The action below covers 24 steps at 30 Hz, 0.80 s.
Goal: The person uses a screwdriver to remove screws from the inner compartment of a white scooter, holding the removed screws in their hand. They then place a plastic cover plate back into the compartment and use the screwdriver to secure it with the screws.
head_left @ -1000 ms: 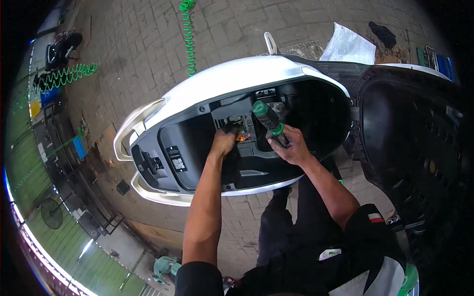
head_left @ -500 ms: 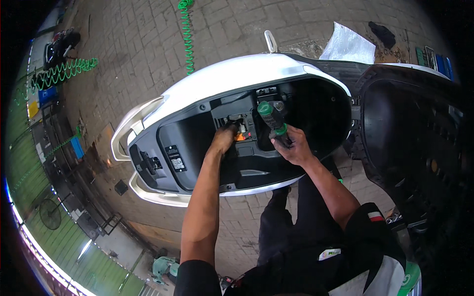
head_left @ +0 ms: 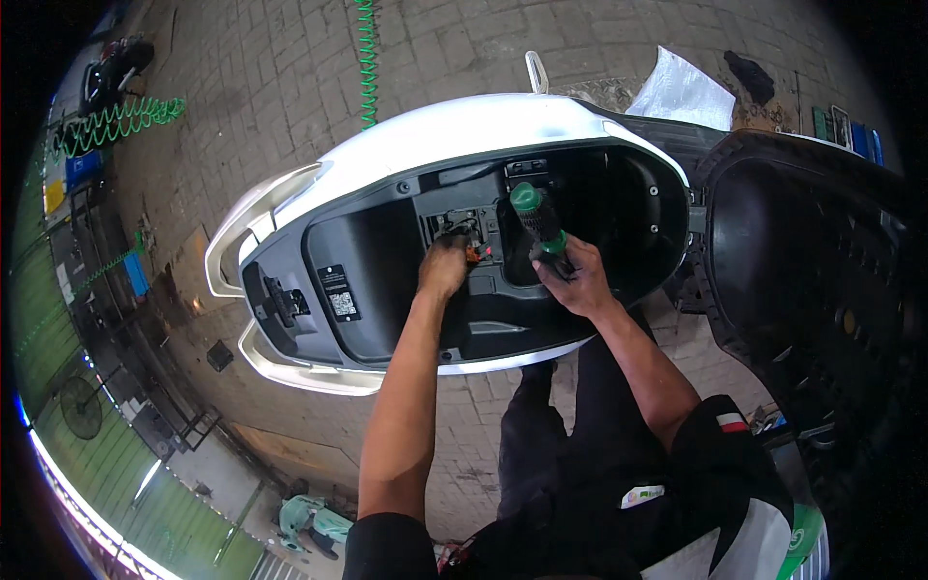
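Note:
A white scooter (head_left: 406, 135) has its dark underseat storage exposed, with the raised seat (head_left: 773, 261) to the right. My left hand (head_left: 445, 261) reaches into a small central compartment (head_left: 488, 280) among metal and orange parts (head_left: 473, 253); its fingers are bent, their tips partly hidden, and what they hold cannot be made out. My right hand (head_left: 575, 275) is closed round a green-and-black handled tool (head_left: 536, 215), held tilted over the compartment’s right side, its green end upward.
Paving (head_left: 271, 97) surrounds the scooter. Green coiled hoses (head_left: 367, 68) lie behind and left. A white sheet (head_left: 681, 87) and dark cloth (head_left: 749, 77) are at the back right. A fan (head_left: 79, 406) and a parked motorbike (head_left: 108, 72) stand along the left.
The view has shifted, so the scooter appears slightly higher and leftward. The tool in my right hand has moved a little rightward over the storage. My left hand stays in the central compartment.

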{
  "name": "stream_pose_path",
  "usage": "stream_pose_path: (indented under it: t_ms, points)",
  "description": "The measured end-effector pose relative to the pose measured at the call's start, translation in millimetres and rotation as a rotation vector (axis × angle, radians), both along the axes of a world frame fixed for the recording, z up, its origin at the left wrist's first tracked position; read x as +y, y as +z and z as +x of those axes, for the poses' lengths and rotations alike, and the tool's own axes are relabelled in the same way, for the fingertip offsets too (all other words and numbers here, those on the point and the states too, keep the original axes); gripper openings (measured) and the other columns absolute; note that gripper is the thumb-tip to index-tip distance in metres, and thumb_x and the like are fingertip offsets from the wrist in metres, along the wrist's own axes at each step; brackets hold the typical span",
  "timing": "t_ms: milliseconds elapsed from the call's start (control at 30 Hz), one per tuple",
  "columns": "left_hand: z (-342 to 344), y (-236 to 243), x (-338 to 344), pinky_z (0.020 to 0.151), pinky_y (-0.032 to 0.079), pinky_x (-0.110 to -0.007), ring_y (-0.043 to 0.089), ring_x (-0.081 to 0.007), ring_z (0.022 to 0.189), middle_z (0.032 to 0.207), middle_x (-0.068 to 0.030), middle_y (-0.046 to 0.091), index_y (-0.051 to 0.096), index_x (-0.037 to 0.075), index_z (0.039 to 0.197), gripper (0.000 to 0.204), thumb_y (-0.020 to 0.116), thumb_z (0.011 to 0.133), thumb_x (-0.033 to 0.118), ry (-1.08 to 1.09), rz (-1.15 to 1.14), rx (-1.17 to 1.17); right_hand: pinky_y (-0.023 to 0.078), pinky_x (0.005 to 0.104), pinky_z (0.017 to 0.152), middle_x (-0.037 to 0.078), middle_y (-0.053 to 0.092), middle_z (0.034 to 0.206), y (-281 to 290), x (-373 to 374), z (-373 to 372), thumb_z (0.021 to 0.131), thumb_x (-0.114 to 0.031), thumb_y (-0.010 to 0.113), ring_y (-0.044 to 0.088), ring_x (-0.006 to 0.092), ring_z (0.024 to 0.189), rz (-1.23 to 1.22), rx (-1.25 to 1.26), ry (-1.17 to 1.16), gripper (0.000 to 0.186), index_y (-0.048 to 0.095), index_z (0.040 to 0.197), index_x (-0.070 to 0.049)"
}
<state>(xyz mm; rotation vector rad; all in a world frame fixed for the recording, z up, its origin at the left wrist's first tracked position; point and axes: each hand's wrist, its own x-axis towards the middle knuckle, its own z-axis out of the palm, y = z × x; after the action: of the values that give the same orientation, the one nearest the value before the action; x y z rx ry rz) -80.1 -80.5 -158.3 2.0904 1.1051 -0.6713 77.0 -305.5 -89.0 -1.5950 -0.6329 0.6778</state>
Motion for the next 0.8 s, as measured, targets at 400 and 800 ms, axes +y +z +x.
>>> stream_pose_path:
  t_ms: [400,800]
  points:
    - [36.2,128.2,-49.7,0.054,0.043,-0.031,0.062,-0.0178,0.061,0.072,-0.0072,0.067,0.07,0.0,0.073,0.027,0.073,0.091,0.021,0.672,-0.079,-0.444,0.051,0.0302,0.069,0.008,0.07,0.086,7.3,1.1,15.9,0.085,-0.003,0.074,0.068,0.0164,0.075,-0.024,0.035,0.004,0.015,0.07,0.099,-0.002]
    - [43.8,122.3,-36.0,0.044,0.029,-0.023,0.033,-0.01,0.048,0.069,-0.0007,0.046,0.051,0.013,0.087,0.005,0.053,0.083,0.013,1.393,-1.164,-0.987,0.049,0.0316,0.065,0.004,0.068,0.095,53.2,120.2,31.9,0.088,-0.012,0.078,0.063,0.0136,0.074,0.046,-0.066,0.007,0.021,0.072,0.107,-0.003]
